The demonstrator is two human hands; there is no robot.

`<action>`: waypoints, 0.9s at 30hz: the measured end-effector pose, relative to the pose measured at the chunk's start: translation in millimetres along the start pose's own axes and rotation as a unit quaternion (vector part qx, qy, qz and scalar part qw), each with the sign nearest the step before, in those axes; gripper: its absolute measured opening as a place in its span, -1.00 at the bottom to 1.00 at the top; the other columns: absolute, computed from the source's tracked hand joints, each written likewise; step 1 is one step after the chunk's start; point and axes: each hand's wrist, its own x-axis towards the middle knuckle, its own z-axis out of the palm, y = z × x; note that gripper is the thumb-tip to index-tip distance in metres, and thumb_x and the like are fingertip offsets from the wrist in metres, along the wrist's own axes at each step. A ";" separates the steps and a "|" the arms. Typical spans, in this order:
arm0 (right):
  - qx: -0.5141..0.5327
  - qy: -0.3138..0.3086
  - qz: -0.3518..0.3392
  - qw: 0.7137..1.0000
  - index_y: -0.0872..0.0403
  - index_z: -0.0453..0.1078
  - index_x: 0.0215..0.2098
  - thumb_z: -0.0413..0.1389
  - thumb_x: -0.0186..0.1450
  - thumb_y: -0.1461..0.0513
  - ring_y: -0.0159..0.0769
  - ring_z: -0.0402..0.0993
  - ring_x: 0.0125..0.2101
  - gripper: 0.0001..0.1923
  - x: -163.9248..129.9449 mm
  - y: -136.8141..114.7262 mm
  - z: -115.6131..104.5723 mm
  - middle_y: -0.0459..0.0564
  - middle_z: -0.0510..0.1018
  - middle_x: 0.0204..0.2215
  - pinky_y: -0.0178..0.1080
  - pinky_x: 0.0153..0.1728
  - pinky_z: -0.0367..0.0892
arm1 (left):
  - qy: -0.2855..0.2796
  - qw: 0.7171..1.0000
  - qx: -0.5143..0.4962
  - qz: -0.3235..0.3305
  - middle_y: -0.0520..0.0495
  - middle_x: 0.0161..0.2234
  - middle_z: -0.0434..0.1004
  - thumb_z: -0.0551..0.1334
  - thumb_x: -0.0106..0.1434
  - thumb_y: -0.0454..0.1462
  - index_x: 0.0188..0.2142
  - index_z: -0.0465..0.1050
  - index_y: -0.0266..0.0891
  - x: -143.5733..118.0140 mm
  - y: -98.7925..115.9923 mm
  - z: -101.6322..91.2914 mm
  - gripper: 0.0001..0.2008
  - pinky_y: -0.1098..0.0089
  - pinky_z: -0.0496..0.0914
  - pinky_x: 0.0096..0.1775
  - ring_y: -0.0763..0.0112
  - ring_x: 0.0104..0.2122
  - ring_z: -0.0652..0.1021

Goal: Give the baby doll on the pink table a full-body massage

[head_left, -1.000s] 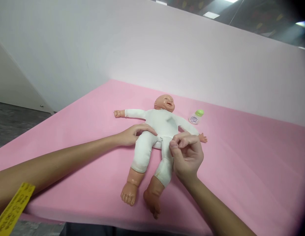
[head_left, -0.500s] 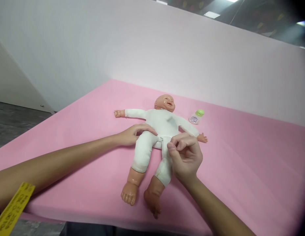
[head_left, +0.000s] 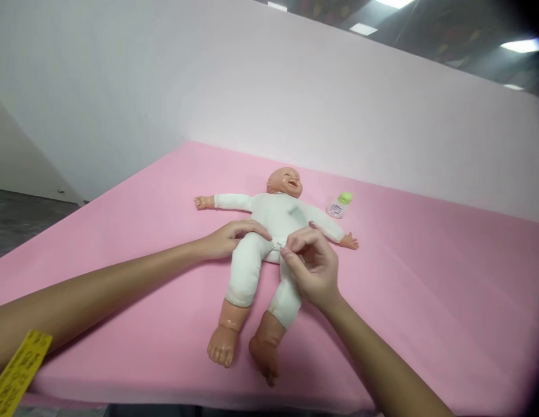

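A baby doll [head_left: 273, 214] with a white cloth body and plastic head, hands and feet lies on its back, head away from me. My left hand [head_left: 235, 237] holds the doll at its hip on the left side, fingers over the lower belly. Just above the top of the other leg, my right hand [head_left: 313, 263] is closed in a pinch, thumb against the fingers. Whatever is between those fingertips, if anything, is too small to make out. Near them, a small gathered spot shows in the cloth at the crotch.
A small clear bottle with a green cap [head_left: 339, 205] stands beyond the doll's arm on the right. The pink table [head_left: 143, 324] meets a white wall [head_left: 252, 87] at the back. A yellow printed tag [head_left: 19, 373] hangs at the lower left.
My right hand has moved left and slightly up, bringing its pinched fingertips closer to the doll's crotch. My left hand keeps its place on the hip. The whole view has shifted slightly.
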 end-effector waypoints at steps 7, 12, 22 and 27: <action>-0.053 -0.140 0.075 0.986 0.06 0.41 -0.31 0.25 0.34 0.16 -0.41 0.36 -0.48 -0.84 10.5 9.9 -14.6 -0.13 0.49 -0.43 -0.32 -0.44 0.31 | -0.009 0.999 -0.034 -0.030 -0.15 0.11 0.54 0.06 0.41 -0.28 0.06 0.57 -0.18 -2.3 -6.4 -9.9 -0.63 0.14 0.32 0.25 0.11 0.16 0.48; -0.097 -0.318 0.019 0.943 0.04 0.47 -0.33 0.30 0.31 0.16 -0.34 0.51 -0.34 -0.85 13.1 -10.8 -12.3 -0.10 0.60 -0.37 -0.24 -0.17 0.41 | -0.009 0.996 -0.079 -0.028 -0.19 0.07 0.55 -0.01 0.48 -0.20 0.00 0.60 -0.25 -2.8 -6.3 -11.4 -0.59 0.10 0.24 0.31 0.08 0.18 0.45; -0.205 -0.351 -0.038 0.913 0.03 0.42 -0.52 0.28 0.35 0.13 -0.35 0.48 -0.39 -0.68 12.0 4.3 -9.0 -0.17 0.54 -0.55 -0.21 -0.11 0.28 | 0.007 0.991 0.118 0.057 -0.14 -0.13 0.54 0.20 0.44 -0.11 -0.15 0.50 -0.20 -2.1 13.9 -0.7 -0.77 0.24 0.35 0.11 0.19 -0.02 0.47; -0.221 -0.349 -0.036 0.910 0.06 0.33 -0.57 0.25 0.38 0.09 -0.38 0.47 -0.36 -0.58 17.8 17.0 -14.4 -0.17 0.50 -0.56 -0.25 -0.06 0.24 | -0.004 0.976 0.197 0.090 -0.11 -0.23 0.49 0.13 0.45 -0.15 -0.27 0.41 -0.19 -2.2 18.5 2.2 -0.79 0.24 0.31 0.02 0.19 -0.11 0.42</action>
